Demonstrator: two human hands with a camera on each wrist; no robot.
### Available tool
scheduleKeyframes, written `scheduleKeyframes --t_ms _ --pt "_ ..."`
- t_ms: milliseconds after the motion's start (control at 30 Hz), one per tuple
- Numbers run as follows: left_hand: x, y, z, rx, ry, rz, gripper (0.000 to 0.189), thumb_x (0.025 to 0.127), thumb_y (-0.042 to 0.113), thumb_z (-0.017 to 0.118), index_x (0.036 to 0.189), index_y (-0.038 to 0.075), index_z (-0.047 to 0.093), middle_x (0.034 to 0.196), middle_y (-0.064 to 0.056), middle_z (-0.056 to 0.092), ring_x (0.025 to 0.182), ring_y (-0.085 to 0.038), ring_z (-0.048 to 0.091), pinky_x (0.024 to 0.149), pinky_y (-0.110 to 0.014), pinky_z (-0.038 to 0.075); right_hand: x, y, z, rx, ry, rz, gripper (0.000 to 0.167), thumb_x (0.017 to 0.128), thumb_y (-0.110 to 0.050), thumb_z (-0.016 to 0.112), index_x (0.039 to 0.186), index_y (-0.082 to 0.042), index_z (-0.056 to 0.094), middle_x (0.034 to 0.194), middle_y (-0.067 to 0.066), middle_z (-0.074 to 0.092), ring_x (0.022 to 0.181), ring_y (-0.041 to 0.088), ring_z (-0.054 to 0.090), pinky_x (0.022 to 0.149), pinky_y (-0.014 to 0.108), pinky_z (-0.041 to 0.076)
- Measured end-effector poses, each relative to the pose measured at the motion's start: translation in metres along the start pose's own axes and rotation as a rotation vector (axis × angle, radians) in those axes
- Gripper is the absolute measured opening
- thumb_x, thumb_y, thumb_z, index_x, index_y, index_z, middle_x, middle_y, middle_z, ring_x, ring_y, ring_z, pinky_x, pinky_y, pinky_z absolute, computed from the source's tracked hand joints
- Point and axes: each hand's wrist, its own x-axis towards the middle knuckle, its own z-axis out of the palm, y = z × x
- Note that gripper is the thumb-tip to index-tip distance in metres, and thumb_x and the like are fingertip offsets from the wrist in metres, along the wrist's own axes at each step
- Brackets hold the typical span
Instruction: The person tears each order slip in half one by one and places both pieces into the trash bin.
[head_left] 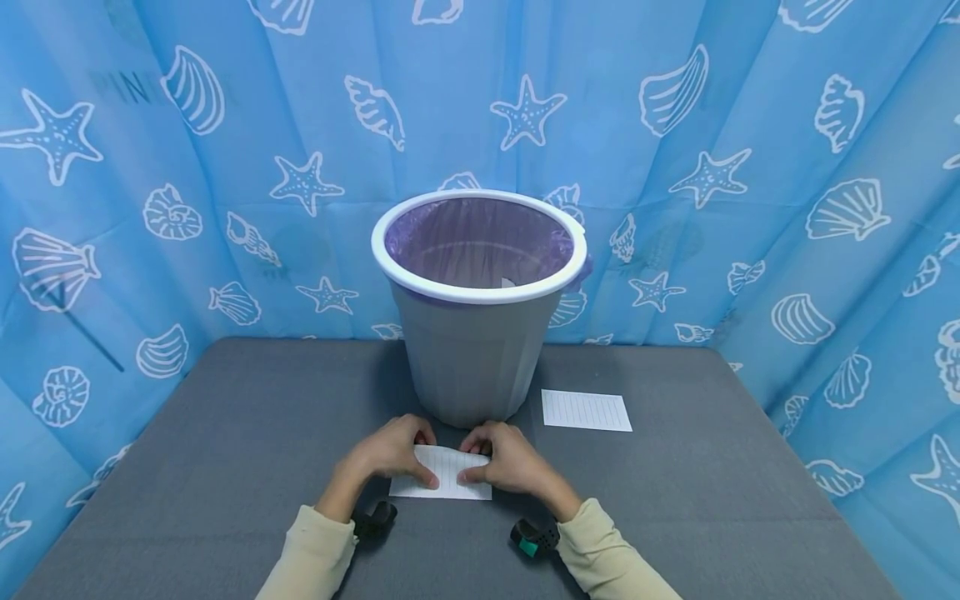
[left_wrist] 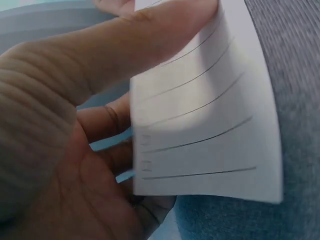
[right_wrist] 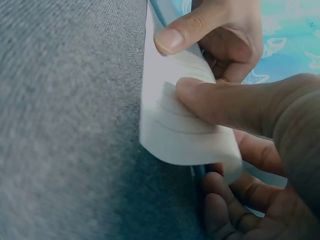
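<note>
A lined white sheet of paper point(head_left: 450, 479) lies between both hands near the front of the bin, its surface bowed in the wrist views. My left hand point(head_left: 396, 450) pinches it, thumb on the lined face and the other fingers behind the far edge. Opposite it, my right hand point(head_left: 508, 460) grips the sheet the same way, thumb point(right_wrist: 200, 97) on top and fingers curled beneath. The two thumbs are a short distance apart on the paper. In the left wrist view the sheet point(left_wrist: 200, 150) curves up toward the left thumb point(left_wrist: 165, 30).
Just beyond the hands stands a grey bin point(head_left: 468, 358) with a white rim and purple liner; a small white piece point(head_left: 507, 282) shows inside. Right of it, another lined sheet point(head_left: 587, 411) lies flat on the grey table point(head_left: 262, 433). A blue shell-patterned curtain point(head_left: 300, 250) hangs behind.
</note>
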Motion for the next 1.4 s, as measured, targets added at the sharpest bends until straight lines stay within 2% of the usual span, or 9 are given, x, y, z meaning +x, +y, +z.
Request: scheduleKeyframes --t_ms 233,500,767,967,1133,1200,1300,1367,1400 --pt "0.001 0.003 0.001 0.004 -0.004 0.12 0.015 0.082 0.009 0.085 0.088 0.008 0.071 0.081 0.003 0.063 0.073 -0.015 0.054 0.064 -0.032 0.046 -0.001 -0.001 -0.006 0.036 0.017 0.009 0.015 0.084 -0.01 0.084 0.083 -0.008 0.068 0.076 -0.005 0.062 0.069 0.008 0.056 0.062 0.024 0.047" --pt "0.002 0.01 -0.004 -0.124 0.113 0.314 0.008 0.094 0.016 0.074 0.093 0.009 0.076 0.087 0.004 0.07 0.077 -0.01 0.062 0.071 -0.031 0.051 -0.004 -0.002 -0.032 0.143 0.024 -0.015 0.006 0.094 -0.013 0.074 0.091 -0.007 0.075 0.082 -0.002 0.068 0.073 0.01 0.061 0.067 0.026 0.051" --pt "-0.012 0.039 -0.012 -0.279 0.322 0.38 0.015 0.096 0.019 0.073 0.101 0.007 0.08 0.096 -0.002 0.075 0.082 -0.016 0.064 0.071 -0.033 0.053 -0.012 -0.015 -0.062 0.241 0.123 -0.012 0.012 0.096 -0.014 0.071 0.101 -0.005 0.076 0.091 0.004 0.072 0.071 0.012 0.062 0.064 0.028 0.052" --pt "-0.021 0.058 -0.014 -0.357 0.432 0.449 0.016 0.096 0.019 0.074 0.103 0.006 0.08 0.098 -0.004 0.076 0.083 -0.018 0.068 0.072 -0.033 0.055 -0.014 -0.035 -0.071 0.312 0.256 -0.062 0.011 0.094 -0.014 0.074 0.102 -0.007 0.078 0.094 0.005 0.074 0.07 0.017 0.058 0.06 0.028 0.049" --pt "-0.027 0.071 -0.017 -0.389 0.473 0.478 0.016 0.095 0.017 0.074 0.104 0.005 0.08 0.098 -0.005 0.076 0.083 -0.014 0.068 0.071 -0.031 0.055 -0.016 -0.05 -0.078 0.377 0.329 -0.11 0.01 0.092 -0.008 0.076 0.1 -0.004 0.078 0.096 0.008 0.074 0.089 0.023 0.064 0.073 0.033 0.054" --pt "-0.028 0.075 -0.019 -0.396 0.483 0.49 0.016 0.095 0.017 0.074 0.104 0.005 0.079 0.097 -0.005 0.076 0.066 -0.009 0.061 0.06 -0.026 0.051 -0.016 -0.053 -0.083 0.386 0.335 -0.129 0.01 0.091 -0.007 0.076 0.1 -0.003 0.077 0.095 0.009 0.074 0.092 0.024 0.065 0.077 0.035 0.054" --pt "-0.029 0.083 -0.023 -0.409 0.494 0.503 0.016 0.095 0.016 0.073 0.106 0.005 0.08 0.098 -0.004 0.077 0.064 -0.007 0.058 0.06 -0.026 0.049 -0.016 -0.058 -0.089 0.397 0.343 -0.153 0.01 0.09 -0.006 0.076 0.099 -0.002 0.078 0.094 0.01 0.074 0.093 0.024 0.066 0.077 0.036 0.055" --pt "-0.028 0.088 -0.026 -0.424 0.5 0.511 0.017 0.096 0.017 0.073 0.106 0.005 0.08 0.099 -0.004 0.077 0.068 -0.009 0.062 0.065 -0.029 0.052 -0.015 -0.06 -0.093 0.406 0.351 -0.167 0.01 0.09 -0.005 0.076 0.099 -0.001 0.077 0.094 0.011 0.074 0.091 0.024 0.066 0.076 0.036 0.054" --pt "-0.028 0.09 -0.026 -0.429 0.502 0.514 0.017 0.096 0.018 0.073 0.106 0.005 0.08 0.1 -0.004 0.077 0.079 -0.011 0.067 0.073 -0.031 0.054 -0.015 -0.06 -0.094 0.411 0.354 -0.173 0.01 0.09 -0.004 0.076 0.099 -0.001 0.077 0.094 0.011 0.074 0.09 0.024 0.066 0.076 0.035 0.054"
